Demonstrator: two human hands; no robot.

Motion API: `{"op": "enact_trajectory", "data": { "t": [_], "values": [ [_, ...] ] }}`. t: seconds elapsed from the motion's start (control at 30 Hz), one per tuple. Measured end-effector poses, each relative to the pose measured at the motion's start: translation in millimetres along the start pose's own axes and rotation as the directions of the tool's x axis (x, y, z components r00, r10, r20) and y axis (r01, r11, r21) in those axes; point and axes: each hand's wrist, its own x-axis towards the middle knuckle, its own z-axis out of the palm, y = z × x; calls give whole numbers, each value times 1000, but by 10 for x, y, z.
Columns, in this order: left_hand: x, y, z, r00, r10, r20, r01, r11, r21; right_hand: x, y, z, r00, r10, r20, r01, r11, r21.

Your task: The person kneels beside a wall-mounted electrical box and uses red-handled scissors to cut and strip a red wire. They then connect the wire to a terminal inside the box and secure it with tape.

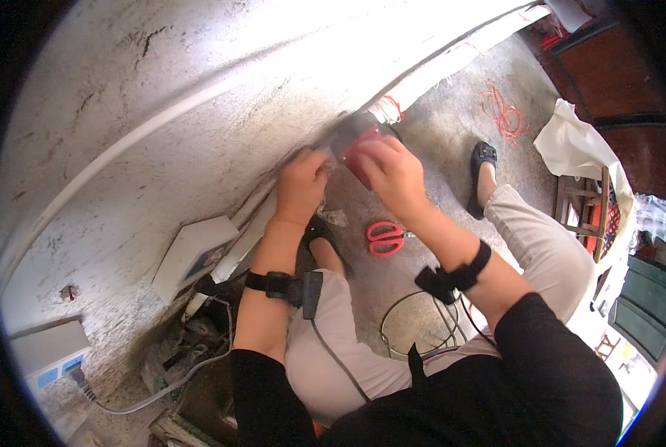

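Observation:
Both hands are raised in front of me, close to the wall's foot. My right hand (394, 173) is closed round a dark red object (361, 158); motion blurs it, so its kind cannot be told. Just left of it, my left hand (303, 185) has its fingers curled together beside a greyish, smeared patch. Whatever those fingers pinch, if anything, is too blurred to make out. Below the hands, a pair of scissors (385, 239) with red handles lies on the concrete floor between my feet.
The rough white wall (124, 179) rises on the left, with a white pipe (135, 134) and a white box (193, 257). A wire coil (422, 294) lies near my knees. Red string (502, 115) is on the floor at far right, near a wooden stool (582, 205) and cloth (575, 141).

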Motion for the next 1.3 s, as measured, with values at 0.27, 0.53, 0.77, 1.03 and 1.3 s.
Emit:
{"op": "enact_trajectory", "data": {
  "t": [0.27, 0.53, 0.77, 1.03, 1.3],
  "values": [
    [-16, -47, 192, 973, 117, -198, -73, 974, 215, 539, -25, 257, 808, -16, 589, 307, 865, -396],
    [-42, -67, 126, 977, 119, -174, -94, 985, 147, 738, -98, 297, 742, 43, 669, 298, 873, -385],
    [-90, -39, 77, 994, -12, -109, 23, 995, 100, 753, -211, 336, 703, 60, 709, 333, 853, -402],
    [-465, -92, 210, 974, 196, 111, -223, 907, 358, 661, -253, 484, 774, 69, 629, 295, 840, -455],
    [-549, -8, -78, 767, -31, 641, -166, 955, 245, 550, -187, 192, 864, -53, 501, 274, 884, -379]
  ]
}}
